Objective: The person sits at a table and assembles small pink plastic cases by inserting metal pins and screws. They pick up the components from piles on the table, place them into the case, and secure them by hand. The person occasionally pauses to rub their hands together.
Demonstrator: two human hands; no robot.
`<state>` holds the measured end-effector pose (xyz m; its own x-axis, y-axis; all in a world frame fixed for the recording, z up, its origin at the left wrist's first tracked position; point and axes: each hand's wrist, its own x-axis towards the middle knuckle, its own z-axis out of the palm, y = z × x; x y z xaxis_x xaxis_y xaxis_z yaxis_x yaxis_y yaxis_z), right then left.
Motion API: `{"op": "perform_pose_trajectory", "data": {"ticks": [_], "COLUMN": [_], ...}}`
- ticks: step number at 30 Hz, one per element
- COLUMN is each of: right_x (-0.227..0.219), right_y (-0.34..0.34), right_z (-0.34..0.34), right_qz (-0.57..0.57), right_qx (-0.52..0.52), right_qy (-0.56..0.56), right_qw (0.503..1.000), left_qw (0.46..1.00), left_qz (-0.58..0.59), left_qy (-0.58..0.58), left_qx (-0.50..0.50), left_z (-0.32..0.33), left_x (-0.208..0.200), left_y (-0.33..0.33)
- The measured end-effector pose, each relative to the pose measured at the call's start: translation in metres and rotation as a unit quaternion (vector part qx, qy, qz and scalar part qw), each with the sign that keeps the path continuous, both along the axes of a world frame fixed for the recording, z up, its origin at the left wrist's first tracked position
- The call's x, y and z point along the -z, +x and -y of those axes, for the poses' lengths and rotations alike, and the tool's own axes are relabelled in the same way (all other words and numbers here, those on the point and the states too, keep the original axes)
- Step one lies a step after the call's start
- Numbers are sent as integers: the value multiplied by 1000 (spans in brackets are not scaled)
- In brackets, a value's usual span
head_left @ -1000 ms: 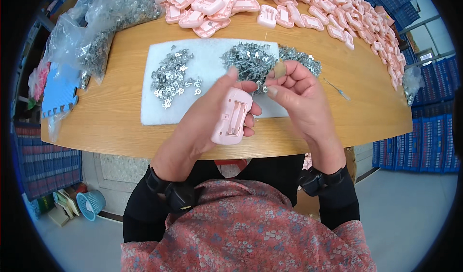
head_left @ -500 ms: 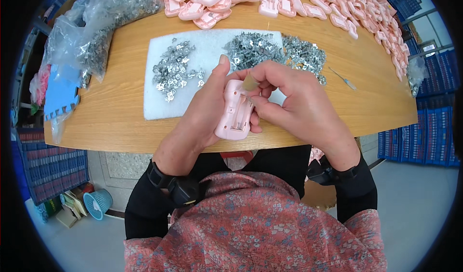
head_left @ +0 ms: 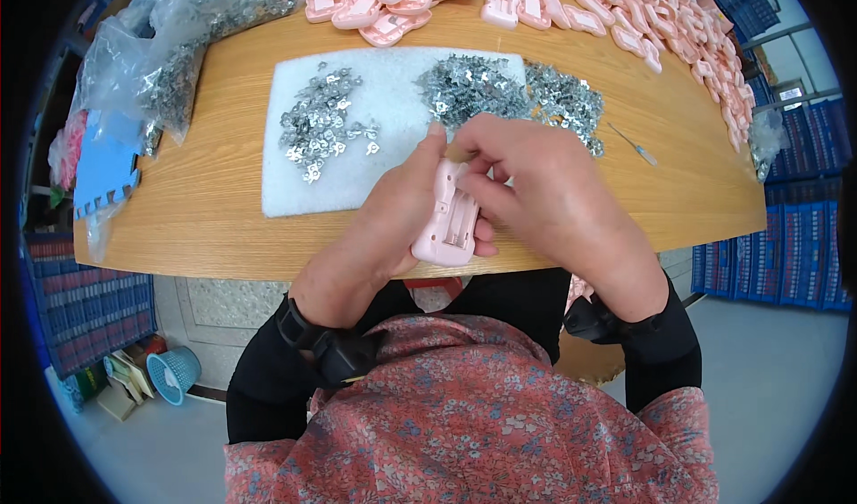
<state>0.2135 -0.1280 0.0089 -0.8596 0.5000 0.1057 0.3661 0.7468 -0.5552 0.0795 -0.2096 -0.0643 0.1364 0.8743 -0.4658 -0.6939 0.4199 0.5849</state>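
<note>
My left hand (head_left: pixel 384 205) grips a pink plastic housing (head_left: pixel 444 234) with an open battery compartment, upright just above the table's near edge. A small metal contact shows at the compartment's lower end. At its upper end, the thumb and fingers of my right hand (head_left: pixel 544 187) are pinched together and pressed in. Whatever they hold is hidden by the fingers. Beyond my hands lies a white foam sheet (head_left: pixel 283 191) with a loose heap of small metal contact plates (head_left: pixel 326 116) on the left and a denser heap (head_left: pixel 473 89) on the right.
Many pink housings (head_left: pixel 580 22) are piled along the far and right table edge. Plastic bags of metal parts (head_left: pixel 170 75) and a blue foam mat (head_left: pixel 107 165) sit at the left. A thin screwdriver-like tool (head_left: pixel 638 147) lies to the right. A blue basket (head_left: pixel 174 374) stands on the floor.
My left hand and the housing have shifted slightly right. My right thumb has moved up to the compartment's upper end, and the tan covering on a finger is now mostly hidden.
</note>
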Motion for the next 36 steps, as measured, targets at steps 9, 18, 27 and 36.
{"op": "perform_pose_trajectory", "data": {"ticks": [9,18,27,36], "right_x": [9,21,11,26], "right_y": [13,17,17,16], "right_z": [0,2,0,-5], "right_qz": [-49,-12,-21,-26], "right_qx": [55,72,69,83], "right_qy": [-104,-238,-368,-417], "right_qw": [992,968,927,905], "left_qw": [991,994,998,999], "left_qz": [132,101,55,20], "left_qy": [26,23,-18,-31], "left_qx": [22,16,19,24], "left_z": [3,4,5,6], "left_x": [5,2,-9,-12], "left_y": [-8,-1,-2,1]}}
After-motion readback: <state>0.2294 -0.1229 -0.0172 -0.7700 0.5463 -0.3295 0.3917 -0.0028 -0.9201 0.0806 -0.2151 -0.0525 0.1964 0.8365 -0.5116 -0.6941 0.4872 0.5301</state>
